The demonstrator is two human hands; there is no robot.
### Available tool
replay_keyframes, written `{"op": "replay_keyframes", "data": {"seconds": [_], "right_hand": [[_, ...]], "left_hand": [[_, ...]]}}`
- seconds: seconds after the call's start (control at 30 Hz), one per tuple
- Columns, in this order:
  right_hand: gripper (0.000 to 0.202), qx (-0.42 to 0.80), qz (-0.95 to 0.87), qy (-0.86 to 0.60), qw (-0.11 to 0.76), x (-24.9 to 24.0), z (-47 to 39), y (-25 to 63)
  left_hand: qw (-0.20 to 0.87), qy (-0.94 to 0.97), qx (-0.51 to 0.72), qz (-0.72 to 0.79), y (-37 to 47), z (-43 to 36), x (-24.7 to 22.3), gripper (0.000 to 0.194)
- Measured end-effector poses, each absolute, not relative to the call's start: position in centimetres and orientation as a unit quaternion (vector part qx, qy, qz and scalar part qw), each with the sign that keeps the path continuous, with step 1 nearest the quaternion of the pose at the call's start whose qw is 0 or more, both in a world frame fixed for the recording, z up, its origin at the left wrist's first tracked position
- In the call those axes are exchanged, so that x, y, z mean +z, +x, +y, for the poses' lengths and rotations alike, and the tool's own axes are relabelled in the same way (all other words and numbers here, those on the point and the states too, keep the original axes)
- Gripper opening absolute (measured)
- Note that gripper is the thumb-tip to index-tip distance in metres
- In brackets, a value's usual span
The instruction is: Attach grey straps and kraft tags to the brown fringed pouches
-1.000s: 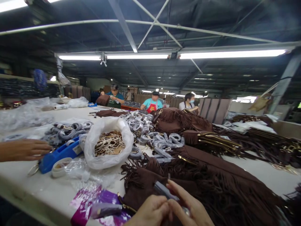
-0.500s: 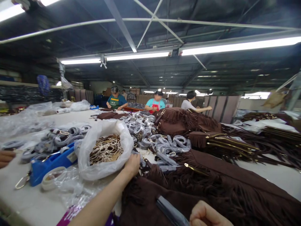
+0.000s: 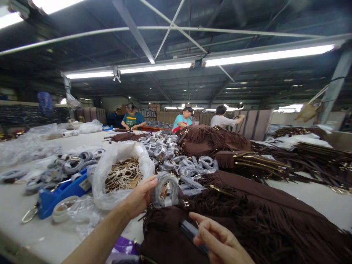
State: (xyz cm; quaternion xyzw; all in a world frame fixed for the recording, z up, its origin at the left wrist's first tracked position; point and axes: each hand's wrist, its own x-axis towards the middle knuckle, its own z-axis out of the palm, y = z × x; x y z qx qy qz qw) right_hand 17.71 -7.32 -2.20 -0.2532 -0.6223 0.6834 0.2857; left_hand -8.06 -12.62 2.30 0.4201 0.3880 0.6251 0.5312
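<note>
My left hand [image 3: 143, 196] grips a coiled strap [image 3: 165, 190] in clear plastic, with a gold clasp showing inside the coil. It is raised just right of a white plastic bag [image 3: 96, 172] full of tags on cream strings [image 3: 123, 174]. Below it lies a dark brown fringed bag [image 3: 165, 231] with a dark, plastic-wrapped strip [image 3: 189, 229] on top. Over that strip hovers my right hand [image 3: 214, 234], index finger stretched out, the others partly curled, nothing visible in them. Whether it touches the strip I cannot tell.
A blue tape dispenser [image 3: 62, 200] and a tape roll [image 3: 64, 209] stand at left. More wrapped straps [image 3: 165, 146] are heaped mid-table. Brown fringed bags [image 3: 214, 141] with gold zips pile up at right. Several people [image 3: 133, 119] work beyond the table.
My left hand has picked up a coiled strap from beside the white bag and lifted it towards me. My right hand has moved left and its index finger has straightened.
</note>
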Motion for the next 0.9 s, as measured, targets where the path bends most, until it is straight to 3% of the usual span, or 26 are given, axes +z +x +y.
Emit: {"op": "replay_keyframes", "data": {"seconds": [0.17,0.27,0.37,0.53,0.6,0.73,0.9], "right_hand": [[0.046,0.845,-0.405,-0.187,0.296,-2.2,-9.2,15.9],[0.043,0.854,-0.347,-0.162,0.353,-1.8,-9.6,16.1],[0.039,0.818,-0.428,-0.142,0.357,-1.0,-10.4,17.1],[0.036,0.669,-0.707,-0.076,0.217,1.5,-13.4,18.9],[0.035,0.596,-0.776,-0.082,0.189,2.1,-14.2,19.4],[0.041,0.573,-0.782,-0.111,0.217,1.5,-14.4,20.1],[0.036,0.578,-0.774,-0.145,0.215,1.0,-14.2,20.6]], "left_hand": [[0.567,0.420,0.635,0.315,-5.5,-16.1,2.6,0.041],[0.594,0.469,0.577,0.308,-4.7,-18.5,1.6,0.047],[0.629,0.494,0.528,0.286,-4.2,-20.3,0.5,0.049],[0.601,0.525,0.485,0.359,-2.1,-21.3,-0.5,0.033],[0.633,0.514,0.453,0.362,-0.6,-21.5,-0.7,0.042],[0.655,0.500,0.480,0.300,2.7,-22.2,-1.2,0.053],[0.605,0.492,0.541,0.315,5.6,-21.3,-2.8,0.046]]}}
